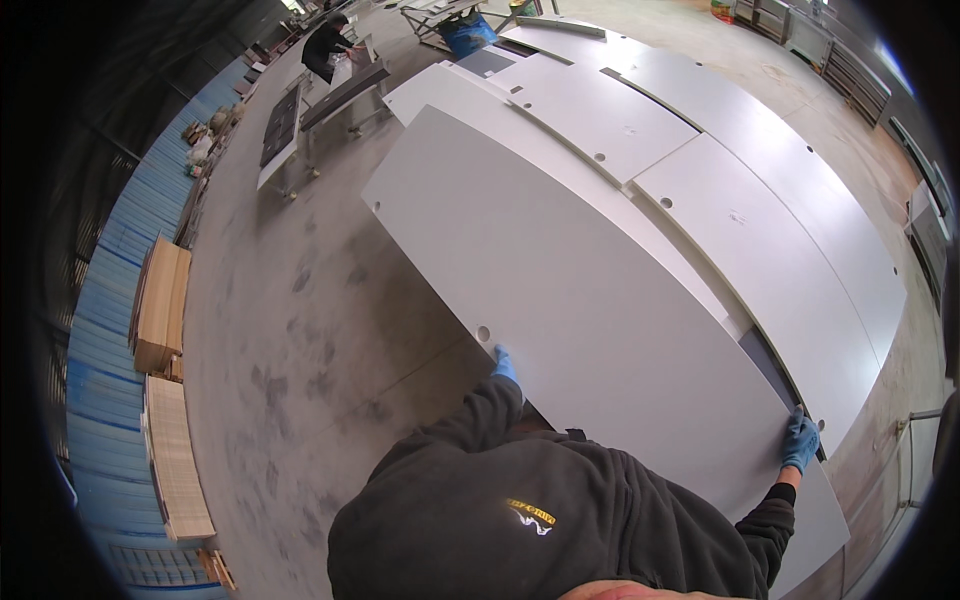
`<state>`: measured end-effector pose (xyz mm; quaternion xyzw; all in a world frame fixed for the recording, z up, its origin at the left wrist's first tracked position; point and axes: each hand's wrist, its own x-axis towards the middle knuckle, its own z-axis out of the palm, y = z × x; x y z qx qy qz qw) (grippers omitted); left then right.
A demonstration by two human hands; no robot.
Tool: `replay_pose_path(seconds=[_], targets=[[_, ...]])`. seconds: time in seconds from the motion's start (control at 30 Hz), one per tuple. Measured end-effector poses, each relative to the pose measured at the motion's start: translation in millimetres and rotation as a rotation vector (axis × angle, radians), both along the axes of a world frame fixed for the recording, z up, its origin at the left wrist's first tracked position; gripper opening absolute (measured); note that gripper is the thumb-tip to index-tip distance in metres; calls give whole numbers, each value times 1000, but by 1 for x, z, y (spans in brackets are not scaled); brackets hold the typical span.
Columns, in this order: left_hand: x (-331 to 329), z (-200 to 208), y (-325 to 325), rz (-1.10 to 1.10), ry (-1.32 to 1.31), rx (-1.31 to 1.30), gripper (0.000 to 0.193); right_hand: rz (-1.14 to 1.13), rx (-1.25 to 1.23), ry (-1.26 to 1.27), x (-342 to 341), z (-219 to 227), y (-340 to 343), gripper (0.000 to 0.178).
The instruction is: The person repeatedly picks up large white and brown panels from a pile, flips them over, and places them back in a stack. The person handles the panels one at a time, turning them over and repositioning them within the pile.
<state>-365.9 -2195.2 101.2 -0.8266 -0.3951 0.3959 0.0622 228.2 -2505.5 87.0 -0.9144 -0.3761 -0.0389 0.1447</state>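
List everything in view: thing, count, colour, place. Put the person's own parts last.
Large panel: one, pale grey, held tilted at centre, small holes near its edges.
Other flat panels: several, pale grey, laid side by side behind and right of the held one.
Concrete floor: grey, stained, on the left.
Board stacks: two, light wood, at the left wall.
Blue wall: corrugated, far left.
Work stand: one, dark top, upper left.
Co-worker: one, dark clothes, bent over at the top left.
Blue bin: one, top centre.
Left hand: blue glove, gripping the held panel's near left edge.
Right hand: blue glove, gripping its right edge.
Sleeves: dark.
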Motion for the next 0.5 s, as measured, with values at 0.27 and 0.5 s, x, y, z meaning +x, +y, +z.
replay_pose_path(seconds=[0.27, 0.5], targets=[[23, -3, 30, -159, -43, 42, 46, -132, -27, 53, -13, -9, -44, 77], [47, -8, 62, -416, -46, 23, 56, -320, 3, 81, -53, -3, -106, 80]])
